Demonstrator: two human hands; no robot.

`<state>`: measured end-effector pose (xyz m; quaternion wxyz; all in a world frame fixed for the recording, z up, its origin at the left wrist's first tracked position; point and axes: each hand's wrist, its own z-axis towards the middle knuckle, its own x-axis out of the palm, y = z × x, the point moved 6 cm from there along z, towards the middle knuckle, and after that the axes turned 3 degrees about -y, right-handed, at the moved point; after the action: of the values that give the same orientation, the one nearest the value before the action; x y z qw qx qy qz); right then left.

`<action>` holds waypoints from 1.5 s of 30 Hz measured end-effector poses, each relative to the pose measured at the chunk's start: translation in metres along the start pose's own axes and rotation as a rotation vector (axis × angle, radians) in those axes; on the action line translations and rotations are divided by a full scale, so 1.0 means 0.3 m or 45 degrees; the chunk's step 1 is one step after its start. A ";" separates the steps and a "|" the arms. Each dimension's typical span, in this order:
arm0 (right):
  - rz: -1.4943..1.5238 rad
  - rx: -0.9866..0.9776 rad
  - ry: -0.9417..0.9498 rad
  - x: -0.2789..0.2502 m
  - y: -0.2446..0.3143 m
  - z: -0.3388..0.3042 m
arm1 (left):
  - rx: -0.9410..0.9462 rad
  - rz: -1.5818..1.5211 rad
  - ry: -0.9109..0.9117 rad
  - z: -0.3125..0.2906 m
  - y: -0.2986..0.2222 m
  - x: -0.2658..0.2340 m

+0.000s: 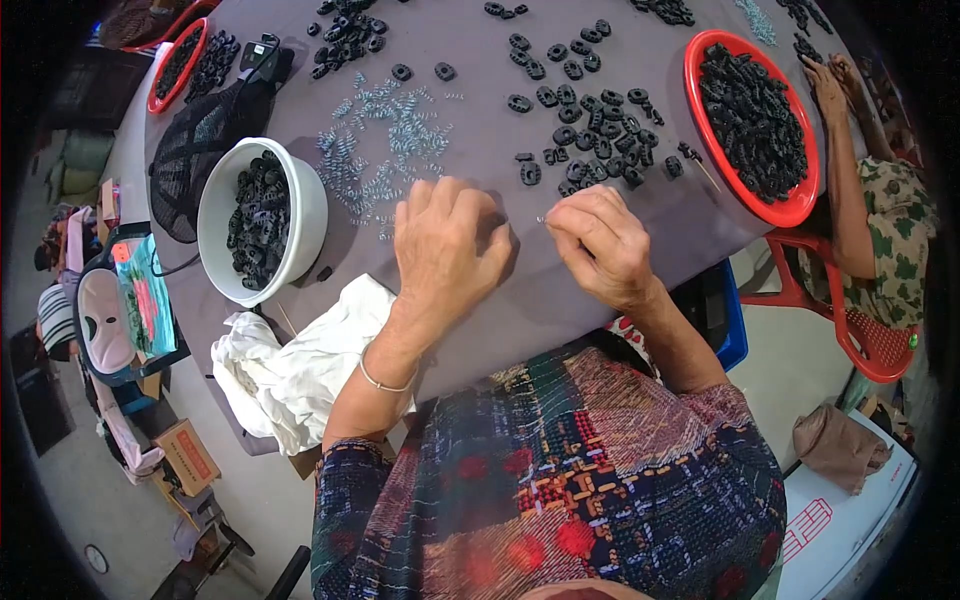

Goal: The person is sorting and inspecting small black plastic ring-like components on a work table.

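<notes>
Coil springs (pixel 385 145) lie in a loose, tangled spread just beyond the left hand (pixel 445 238), whose knuckles overlap their near edge from this angle. That hand arches palm down, thumb set apart from the forefinger; the other fingertips are hidden, so I cannot tell whether they hold anything. The right hand (pixel 600 245) curls inward with its fingers bunched; a tiny pale speck shows at the tips, too small to name, and whether they are clamped on it I cannot tell.

The springs are thin, bluish-silver wire wound in short spirals. Ahead of the right hand lie black plastic pieces (pixel 605 130), rounded ovals with openings. Farther right of it, a glossy red tray (pixel 790 212) holds a dark heap whose single shapes blur together. Left of the left hand stands a smooth white bucket (pixel 315 215) of black parts; crumpled white cloth (pixel 285 375) lies beside that wrist.
</notes>
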<state>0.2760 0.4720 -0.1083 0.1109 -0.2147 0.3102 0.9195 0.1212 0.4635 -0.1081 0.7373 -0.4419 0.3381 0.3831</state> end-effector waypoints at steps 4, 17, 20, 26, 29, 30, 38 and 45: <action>-0.009 -0.002 -0.019 0.002 -0.005 -0.004 | 0.072 -0.205 -0.063 0.008 -0.017 0.007; 0.375 0.378 0.015 -0.029 -0.044 0.007 | -0.753 -1.738 0.289 -0.041 0.041 0.118; 0.475 0.421 0.047 -0.021 -0.032 0.028 | -0.811 -1.857 0.280 -0.040 0.039 0.120; 0.295 0.416 0.136 -0.018 -0.013 0.051 | -0.819 -1.813 0.342 -0.037 0.040 0.118; 0.226 0.364 0.196 -0.016 -0.013 0.053 | -0.809 -1.818 0.337 -0.040 0.036 0.123; 0.175 0.303 0.242 -0.013 -0.007 0.056 | -0.795 -1.773 0.336 -0.043 0.037 0.127; 0.109 0.299 0.364 -0.019 0.018 0.081 | -0.766 -1.685 0.365 -0.044 0.034 0.128; 0.142 0.300 0.265 -0.021 0.016 0.077 | -0.804 -1.958 0.344 -0.039 0.039 0.124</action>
<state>0.2724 0.4820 -0.0864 0.0514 -0.2768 0.4371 0.8542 0.1270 0.4665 -0.1482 0.5879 -0.7767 -0.0948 -0.2053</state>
